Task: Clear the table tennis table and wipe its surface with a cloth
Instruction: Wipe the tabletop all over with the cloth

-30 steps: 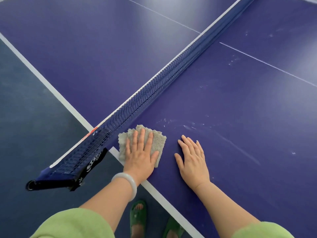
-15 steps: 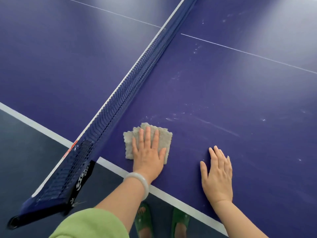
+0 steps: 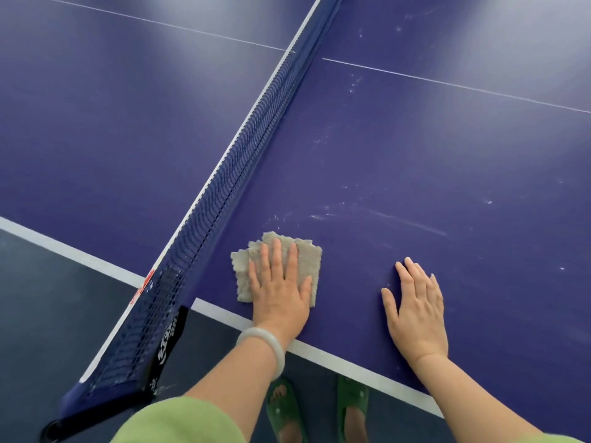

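A beige folded cloth (image 3: pixel 308 259) lies flat on the purple table tennis table (image 3: pixel 415 161), close to its near white edge line and just right of the net. My left hand (image 3: pixel 279 290) presses on the cloth with straight, spread fingers. My right hand (image 3: pixel 415 310) rests flat on the bare tabletop to the right of the cloth, holding nothing. White dusty smears (image 3: pixel 377 217) streak the surface just beyond the cloth.
The dark blue net (image 3: pixel 243 167) runs diagonally from the far top to its clamp post (image 3: pixel 134 372) at the near left, overhanging the table's edge. A dark grey floor (image 3: pixel 48 314) lies left of and below the table. My green sandals (image 3: pixel 284 407) stand under the edge.
The view has swung so the net now runs steeper. My left hand and the cloth have slid a little right from the net, and my right hand has moved further right.
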A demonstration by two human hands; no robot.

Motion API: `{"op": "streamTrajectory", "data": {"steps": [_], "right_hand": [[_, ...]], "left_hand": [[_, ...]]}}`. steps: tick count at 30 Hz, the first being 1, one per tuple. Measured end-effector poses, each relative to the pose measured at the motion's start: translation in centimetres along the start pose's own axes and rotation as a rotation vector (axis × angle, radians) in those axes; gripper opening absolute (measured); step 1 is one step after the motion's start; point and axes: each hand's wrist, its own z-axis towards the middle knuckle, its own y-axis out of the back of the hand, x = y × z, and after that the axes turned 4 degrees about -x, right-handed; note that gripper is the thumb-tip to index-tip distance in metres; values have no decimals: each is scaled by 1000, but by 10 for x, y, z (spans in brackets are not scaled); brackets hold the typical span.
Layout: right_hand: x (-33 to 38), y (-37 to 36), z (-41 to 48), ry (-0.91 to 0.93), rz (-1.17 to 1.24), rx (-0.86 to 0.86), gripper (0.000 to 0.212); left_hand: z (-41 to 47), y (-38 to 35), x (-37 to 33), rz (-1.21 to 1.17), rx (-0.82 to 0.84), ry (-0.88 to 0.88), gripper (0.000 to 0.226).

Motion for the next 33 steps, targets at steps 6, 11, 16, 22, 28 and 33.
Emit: {"op": "streamTrajectory", "data": {"steps": [6, 11, 16, 22, 28, 33], "right_hand": [[-1, 0, 0, 0, -3, 4, 61], [0, -1, -1, -6, -8, -6, 65], [1, 0, 0, -4, -12, -7, 64], [-2, 2, -2, 6, 8, 14, 65], [0, 0, 0, 3, 2, 16, 65], [0, -1, -1, 5, 1, 7, 64]], "left_hand": [[-53, -14, -8, -2, -26, -598, 67], [-6, -3, 80, 27, -38, -95, 63], [-2, -3, 34, -68, -6, 229, 69], [-74, -15, -7, -12, -13, -475, 67], [-44, -4, 73, 54, 8, -150, 66], [29, 6, 78, -77, -27, 145, 66]]}}
